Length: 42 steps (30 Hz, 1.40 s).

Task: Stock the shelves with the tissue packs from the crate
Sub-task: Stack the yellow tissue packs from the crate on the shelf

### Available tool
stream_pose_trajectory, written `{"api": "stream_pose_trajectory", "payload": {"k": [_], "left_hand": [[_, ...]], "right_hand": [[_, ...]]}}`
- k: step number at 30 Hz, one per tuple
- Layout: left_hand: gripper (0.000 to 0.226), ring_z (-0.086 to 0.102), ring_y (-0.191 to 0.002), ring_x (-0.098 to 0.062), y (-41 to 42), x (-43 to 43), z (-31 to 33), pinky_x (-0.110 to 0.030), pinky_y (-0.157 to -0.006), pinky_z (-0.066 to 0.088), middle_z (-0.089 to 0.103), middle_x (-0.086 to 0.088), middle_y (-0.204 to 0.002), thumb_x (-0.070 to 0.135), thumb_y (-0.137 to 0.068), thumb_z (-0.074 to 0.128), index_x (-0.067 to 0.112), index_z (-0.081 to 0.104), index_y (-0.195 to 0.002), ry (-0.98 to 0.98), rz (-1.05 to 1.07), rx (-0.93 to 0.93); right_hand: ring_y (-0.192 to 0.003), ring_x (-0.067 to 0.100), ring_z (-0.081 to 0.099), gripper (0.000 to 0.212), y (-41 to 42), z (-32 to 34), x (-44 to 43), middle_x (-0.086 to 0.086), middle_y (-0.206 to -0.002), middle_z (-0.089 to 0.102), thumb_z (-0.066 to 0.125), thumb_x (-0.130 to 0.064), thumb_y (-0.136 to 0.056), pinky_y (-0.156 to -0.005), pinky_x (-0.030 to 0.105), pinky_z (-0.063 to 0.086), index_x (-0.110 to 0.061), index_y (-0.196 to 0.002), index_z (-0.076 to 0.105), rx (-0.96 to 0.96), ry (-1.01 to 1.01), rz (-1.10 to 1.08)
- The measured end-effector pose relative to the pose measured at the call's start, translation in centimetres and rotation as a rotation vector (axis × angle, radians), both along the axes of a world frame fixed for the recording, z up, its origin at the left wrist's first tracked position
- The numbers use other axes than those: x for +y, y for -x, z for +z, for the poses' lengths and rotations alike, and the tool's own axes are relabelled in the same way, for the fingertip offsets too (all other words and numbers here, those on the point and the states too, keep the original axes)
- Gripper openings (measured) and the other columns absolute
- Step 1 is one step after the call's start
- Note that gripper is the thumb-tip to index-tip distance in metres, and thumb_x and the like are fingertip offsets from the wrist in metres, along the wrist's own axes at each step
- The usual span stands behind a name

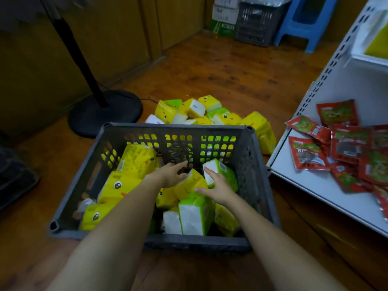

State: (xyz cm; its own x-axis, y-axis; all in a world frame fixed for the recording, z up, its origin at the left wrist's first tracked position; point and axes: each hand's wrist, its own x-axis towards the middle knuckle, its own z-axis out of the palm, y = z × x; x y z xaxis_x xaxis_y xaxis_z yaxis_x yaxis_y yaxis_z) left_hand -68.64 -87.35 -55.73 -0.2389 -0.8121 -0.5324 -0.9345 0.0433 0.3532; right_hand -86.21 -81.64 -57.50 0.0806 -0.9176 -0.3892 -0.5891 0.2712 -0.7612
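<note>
Yellow tissue pack partly under left hand, grip unclear; right hand grip apart.

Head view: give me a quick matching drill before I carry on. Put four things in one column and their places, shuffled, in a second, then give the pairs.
Things
1. red snack packets
2. blue stool
3. black fan base
4. loose pile of tissue packs

Places
A. on the floor just behind the crate
B. on the white shelf at the right
C. on the floor beyond the crate's far left corner
D. at the far end of the room

Pairs: 1-B, 2-D, 3-C, 4-A
</note>
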Motion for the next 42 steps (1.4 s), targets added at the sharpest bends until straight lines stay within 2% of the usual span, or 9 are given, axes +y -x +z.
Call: {"api": "stream_pose_trajectory", "payload": {"k": [5, 12, 17, 21, 29, 33, 36, 42], "left_hand": [[0.062, 0.025, -0.140, -0.031, 1.5, -0.3, -1.5, -0.038, -0.113, 0.022, 0.022, -0.015, -0.152, 0.042, -0.098, 0.039, 0.038, 0.004, -0.149, -0.075, -0.082, 0.000], [0.067, 0.027, -0.139, -0.029, 1.4, -1.0, -3.4, -0.038, -0.113, 0.025, 0.026, -0.012, -0.152, 0.044, -0.094, 0.047, 0.040, 0.007, -0.148, -0.096, -0.151, 0.021], [0.052, 0.029, -0.138, -0.028, 1.9, -0.8, -3.9, -0.034, -0.109, 0.024, 0.028, -0.011, -0.152, 0.030, -0.102, 0.032, 0.033, 0.011, -0.149, -0.070, -0.191, 0.009], [0.047, 0.032, -0.135, -0.029, 1.8, -0.8, -4.0, -0.032, -0.108, 0.026, 0.034, -0.015, -0.147, 0.028, -0.103, 0.027, 0.031, 0.017, -0.148, -0.071, -0.178, 0.033], [0.045, 0.022, -0.141, -0.023, 0.6, -0.8, -2.2, -0.031, -0.112, 0.018, 0.026, -0.005, -0.154, 0.026, -0.103, 0.026, 0.028, 0.020, -0.148, 0.034, -0.058, 0.246], [0.045, 0.022, -0.142, -0.023, -0.1, -0.7, -1.2, -0.032, -0.112, 0.020, 0.026, -0.006, -0.154, 0.026, -0.103, 0.026, 0.027, 0.020, -0.148, 0.103, 0.061, 0.375], [0.045, 0.020, -0.143, -0.022, -0.5, -0.8, -0.6, -0.031, -0.112, 0.019, 0.024, -0.005, -0.155, 0.027, -0.103, 0.026, 0.028, 0.022, -0.148, 0.144, 0.180, 0.513], [0.046, 0.015, -0.144, -0.017, -0.7, -0.9, 0.1, -0.026, -0.109, 0.016, 0.018, 0.001, -0.156, 0.031, -0.103, 0.026, 0.029, 0.018, -0.148, 0.148, 0.224, 0.605]], "right_hand": [[-0.140, 0.025, 0.018, 0.088, -0.1, -1.0, -0.2, 0.007, -0.151, 0.020, 0.072, -0.038, -0.078, -0.113, 0.038, 0.021, -0.028, -0.148, 0.019, 0.022, -0.040, 0.079], [-0.141, 0.023, 0.013, 0.094, 0.1, -1.3, -0.1, 0.004, -0.153, 0.016, 0.074, -0.038, -0.076, -0.113, 0.038, 0.020, -0.030, -0.148, 0.014, -0.039, -0.040, 0.048], [-0.141, 0.023, 0.013, 0.096, 0.0, -1.4, 0.0, 0.004, -0.152, 0.017, 0.074, -0.038, -0.075, -0.114, 0.039, 0.020, -0.029, -0.148, 0.013, -0.052, -0.042, 0.028], [-0.141, 0.024, 0.014, 0.098, 0.1, -1.5, 0.0, 0.005, -0.153, 0.016, 0.075, -0.039, -0.074, -0.114, 0.041, 0.022, -0.029, -0.148, 0.012, -0.039, -0.046, 0.025], [-0.143, 0.023, 0.006, 0.098, 0.2, -1.1, -0.1, 0.004, -0.155, 0.007, 0.074, -0.039, -0.075, -0.113, 0.036, 0.016, -0.027, -0.149, 0.010, -0.012, 0.061, -0.018], [-0.144, 0.024, 0.005, 0.101, 0.0, -0.8, -0.3, 0.004, -0.156, 0.001, 0.075, -0.041, -0.074, -0.115, 0.041, 0.019, -0.030, -0.148, 0.007, -0.043, 0.121, -0.086], [-0.145, 0.021, 0.004, 0.105, -0.2, -0.2, -0.3, 0.003, -0.156, -0.005, 0.075, -0.038, -0.073, -0.114, 0.038, 0.017, -0.034, -0.148, 0.001, -0.113, 0.115, -0.105], [-0.144, 0.018, 0.007, 0.106, -1.4, 1.1, -0.5, 0.001, -0.156, 0.000, 0.076, -0.033, -0.074, -0.113, 0.036, 0.019, -0.033, -0.147, -0.001, -0.176, 0.202, -0.094]]}}
